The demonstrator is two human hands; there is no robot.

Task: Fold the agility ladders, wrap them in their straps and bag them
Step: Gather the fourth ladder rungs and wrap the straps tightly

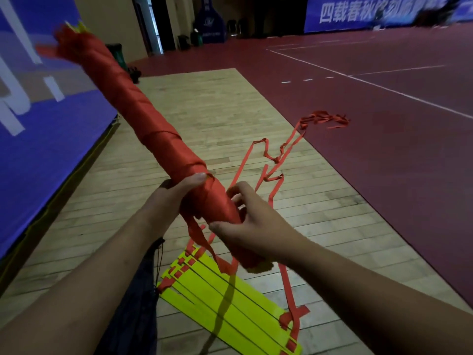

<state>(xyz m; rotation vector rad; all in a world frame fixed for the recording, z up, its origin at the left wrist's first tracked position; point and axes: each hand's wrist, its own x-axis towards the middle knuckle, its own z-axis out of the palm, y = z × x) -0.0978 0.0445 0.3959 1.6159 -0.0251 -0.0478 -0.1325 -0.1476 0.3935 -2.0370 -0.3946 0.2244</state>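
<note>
Wrapped ladder bundle (pixel 143 116): a long roll bound in red strap, held in the air on a diagonal, top end up-left with yellow rung tips poking out, bottom end low at centre.
Left hand (pixel 174 198) grips it from the left, thumb over the top, fingers curled round the far side and mostly hidden.
Right hand (pixel 256 224) is just below on the same roll, fingers (pixel 239 197) curled over it, thumb underneath. Red strap runs through that grip; can't tell whether it's pinched separately.
Loose strap (pixel 271 165) trails from the hands across the floor, kinked and twisted, ending in a tangle on the red court floor (pixel 384 103).
Second ladder's yellow rungs (pixel 230 306) lie stacked flat on the wooden floor (pixel 217 106), right under the hands, with red strap ends dangling over them.
Dark fabric with a cord (pixel 135 303) sits left of the rungs, partly behind the left forearm; can't tell what it is.
Blue banner (pixel 38 129) borders the left side. Green bin (pixel 117 55) stands behind the roll's upper part.
</note>
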